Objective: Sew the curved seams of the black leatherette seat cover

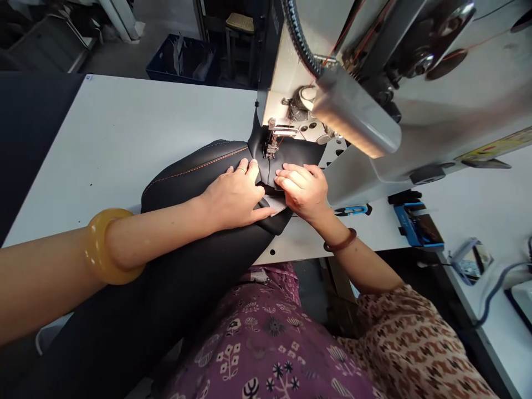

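Note:
A black leather-like cover (187,172) with orange and pale stitch lines lies across the sewing machine's bed and hangs off the table's front edge. My left hand (235,197) rests flat on it, fingers spread and thumb stretched out beside a pale fabric underside (274,205). Close to the right, my right hand (305,188) has its fingers curled over the cover's near edge; its thumb is hidden. Just ahead of both hands, the presser foot (271,148) stands on the cover beside a seam. The needle's tip cannot be made out.
The sewing machine's lamp (357,111) overhangs the right side. Blue thread snips (353,210) lie right of my right hand, with a blue box (418,224) farther right. Beyond the white table (116,122) are a dark blue crate (180,58) and a stool (240,23).

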`<control>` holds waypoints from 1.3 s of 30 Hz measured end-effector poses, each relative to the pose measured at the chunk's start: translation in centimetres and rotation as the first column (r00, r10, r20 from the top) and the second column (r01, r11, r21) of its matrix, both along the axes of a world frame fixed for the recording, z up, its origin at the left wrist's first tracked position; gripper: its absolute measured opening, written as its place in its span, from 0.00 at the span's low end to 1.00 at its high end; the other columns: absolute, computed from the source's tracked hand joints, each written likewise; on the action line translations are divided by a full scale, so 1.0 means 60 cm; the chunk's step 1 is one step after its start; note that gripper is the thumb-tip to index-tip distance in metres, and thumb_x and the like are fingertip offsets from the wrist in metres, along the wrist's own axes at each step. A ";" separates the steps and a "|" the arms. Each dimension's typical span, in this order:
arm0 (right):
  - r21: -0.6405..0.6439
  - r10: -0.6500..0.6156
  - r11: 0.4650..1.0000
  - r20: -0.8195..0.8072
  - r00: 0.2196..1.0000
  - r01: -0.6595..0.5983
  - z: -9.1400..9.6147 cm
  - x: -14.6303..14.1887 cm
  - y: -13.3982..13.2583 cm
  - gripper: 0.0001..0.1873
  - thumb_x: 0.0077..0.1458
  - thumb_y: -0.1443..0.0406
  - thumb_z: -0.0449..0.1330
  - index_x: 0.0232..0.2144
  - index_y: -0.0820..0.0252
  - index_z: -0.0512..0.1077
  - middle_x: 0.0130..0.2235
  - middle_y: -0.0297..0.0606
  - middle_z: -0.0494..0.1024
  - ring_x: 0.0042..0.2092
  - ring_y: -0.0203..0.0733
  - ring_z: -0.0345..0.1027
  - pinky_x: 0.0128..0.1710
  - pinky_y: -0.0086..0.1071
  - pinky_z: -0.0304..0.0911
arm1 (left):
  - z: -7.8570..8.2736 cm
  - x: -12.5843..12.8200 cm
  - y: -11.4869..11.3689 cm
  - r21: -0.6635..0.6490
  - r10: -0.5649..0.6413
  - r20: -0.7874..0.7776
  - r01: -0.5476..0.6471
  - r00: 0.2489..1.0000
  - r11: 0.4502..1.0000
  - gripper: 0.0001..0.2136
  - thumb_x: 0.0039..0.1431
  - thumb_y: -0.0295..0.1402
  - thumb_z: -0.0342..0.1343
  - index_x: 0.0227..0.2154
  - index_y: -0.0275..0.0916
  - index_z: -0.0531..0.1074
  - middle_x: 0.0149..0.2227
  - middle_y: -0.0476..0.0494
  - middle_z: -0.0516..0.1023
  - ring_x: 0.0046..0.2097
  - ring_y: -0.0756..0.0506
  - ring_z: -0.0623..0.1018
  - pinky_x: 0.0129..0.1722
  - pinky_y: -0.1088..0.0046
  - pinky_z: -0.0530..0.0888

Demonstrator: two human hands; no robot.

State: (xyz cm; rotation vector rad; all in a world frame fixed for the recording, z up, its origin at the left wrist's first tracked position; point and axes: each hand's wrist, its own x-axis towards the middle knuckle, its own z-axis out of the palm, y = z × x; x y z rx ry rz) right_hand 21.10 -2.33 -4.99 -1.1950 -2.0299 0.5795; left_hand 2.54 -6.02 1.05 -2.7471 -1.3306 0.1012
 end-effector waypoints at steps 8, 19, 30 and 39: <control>0.555 -0.099 0.825 0.322 0.942 -0.103 -0.023 0.009 0.031 0.13 0.57 0.72 0.49 0.34 0.55 0.72 0.40 0.32 0.81 0.49 0.42 0.73 0.47 0.41 0.60 | 0.006 -0.007 0.033 -0.021 -0.014 -0.014 0.014 1.000 1.000 0.27 0.58 0.54 0.50 0.38 0.32 0.78 0.48 0.26 0.72 0.53 0.31 0.71 0.46 0.58 0.75; 0.724 -0.057 0.676 0.238 0.970 -0.138 -0.015 0.009 0.046 0.13 0.55 0.76 0.51 0.32 0.56 0.71 0.38 0.30 0.81 0.44 0.39 0.75 0.41 0.38 0.60 | 0.008 -0.023 0.040 -0.121 -0.042 0.013 0.044 0.999 0.992 0.28 0.55 0.58 0.51 0.41 0.38 0.78 0.61 0.27 0.60 0.62 0.21 0.59 0.53 0.38 0.65; 0.591 -0.017 0.802 0.165 0.986 -0.085 -0.030 0.013 0.073 0.15 0.58 0.72 0.49 0.30 0.56 0.73 0.37 0.33 0.81 0.46 0.43 0.75 0.46 0.42 0.64 | 0.005 -0.034 0.071 -0.129 -0.095 0.042 0.100 0.995 0.987 0.32 0.47 0.60 0.58 0.44 0.35 0.76 0.59 0.30 0.65 0.60 0.29 0.65 0.59 0.55 0.66; 0.551 -0.068 0.834 0.138 0.988 -0.020 -0.038 0.007 0.101 0.15 0.54 0.72 0.49 0.29 0.55 0.75 0.37 0.33 0.81 0.45 0.42 0.74 0.47 0.38 0.67 | 0.005 -0.047 0.090 -0.116 -0.114 0.029 0.116 0.993 0.986 0.34 0.49 0.61 0.54 0.48 0.38 0.74 0.55 0.33 0.67 0.54 0.33 0.70 0.55 0.56 0.69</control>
